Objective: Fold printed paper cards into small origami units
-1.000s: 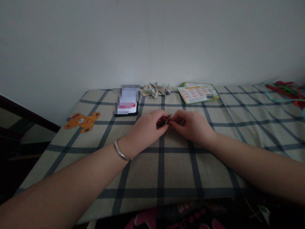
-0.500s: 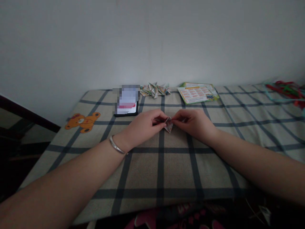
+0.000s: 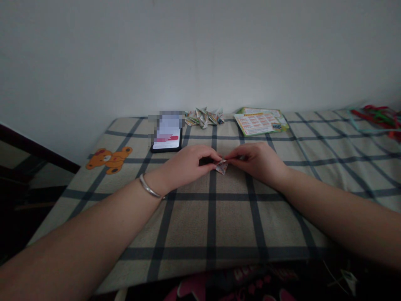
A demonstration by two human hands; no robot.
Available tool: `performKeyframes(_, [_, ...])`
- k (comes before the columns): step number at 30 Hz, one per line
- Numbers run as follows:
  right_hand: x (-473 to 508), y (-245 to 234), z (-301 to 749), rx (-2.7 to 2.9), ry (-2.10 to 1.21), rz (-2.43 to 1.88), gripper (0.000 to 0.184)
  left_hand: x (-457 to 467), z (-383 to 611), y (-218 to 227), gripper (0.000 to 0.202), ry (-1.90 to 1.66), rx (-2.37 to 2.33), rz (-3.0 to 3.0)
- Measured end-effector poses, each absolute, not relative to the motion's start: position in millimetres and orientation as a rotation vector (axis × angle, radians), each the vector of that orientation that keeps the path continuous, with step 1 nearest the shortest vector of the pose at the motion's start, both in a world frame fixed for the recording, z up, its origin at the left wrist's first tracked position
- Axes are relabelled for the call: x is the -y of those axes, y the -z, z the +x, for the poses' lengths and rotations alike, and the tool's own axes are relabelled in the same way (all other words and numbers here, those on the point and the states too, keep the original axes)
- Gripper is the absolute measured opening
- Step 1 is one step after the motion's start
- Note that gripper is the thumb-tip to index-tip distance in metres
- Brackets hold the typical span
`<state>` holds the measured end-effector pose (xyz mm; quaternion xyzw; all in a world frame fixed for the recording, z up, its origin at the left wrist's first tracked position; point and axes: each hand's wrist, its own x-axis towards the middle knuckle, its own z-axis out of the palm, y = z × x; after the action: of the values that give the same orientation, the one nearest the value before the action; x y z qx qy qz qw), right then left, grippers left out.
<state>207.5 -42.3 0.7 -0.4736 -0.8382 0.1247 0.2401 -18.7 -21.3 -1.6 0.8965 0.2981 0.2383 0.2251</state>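
Note:
Between my two hands is a small piece of folded printed paper (image 3: 222,167), its lower tip pointing down toward the cloth. My left hand (image 3: 197,164), with a silver bangle on the wrist, pinches its left side between thumb and fingers. From the other side my right hand (image 3: 255,161) grips the paper's upper right edge with thumb and forefinger. Parts of the paper are hidden behind the fingertips. Behind the hands, near the wall, lies a cluster of pointed folded paper pieces (image 3: 204,118) with similar print.
A phone (image 3: 167,144) with a lit, partly blurred screen lies left of the folded pieces. Printed leaflets (image 3: 260,123) are to their right. An orange bear cutout (image 3: 109,160) lies on the checked tablecloth (image 3: 188,225). Red and green strips (image 3: 379,117) sit far right, by the wall (image 3: 200,54).
The fingertips of both hands have closed in on the paper's top, and the paper looks flatter and lower. Both hands keep nearly the same place.

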Motion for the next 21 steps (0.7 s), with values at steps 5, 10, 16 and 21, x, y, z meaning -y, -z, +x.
performKeyframes(5, [41.2,-1.2,208.9,2.390,-0.304,-1.185,0.016,20.5,-20.6,1.5,0.016,-0.618,-0.780,2.525])
performKeyframes(10, [40.1,-0.9,208.2,2.412,-0.332,-1.154,0.016,20.4,-21.5,-0.5,0.013,-0.570,-0.752,2.583])
performKeyframes(16, [43.0,0.9,202.5,2.354,-0.327,-1.353,0.024,19.7,-21.7,-0.8,0.012,-0.556,-0.761,2.629])
performKeyframes(21, [44.2,3.5,200.0,2.298,-0.449,-1.440,0.017,20.5,-22.2,-1.4,0.013,-0.547,-0.754,2.667])
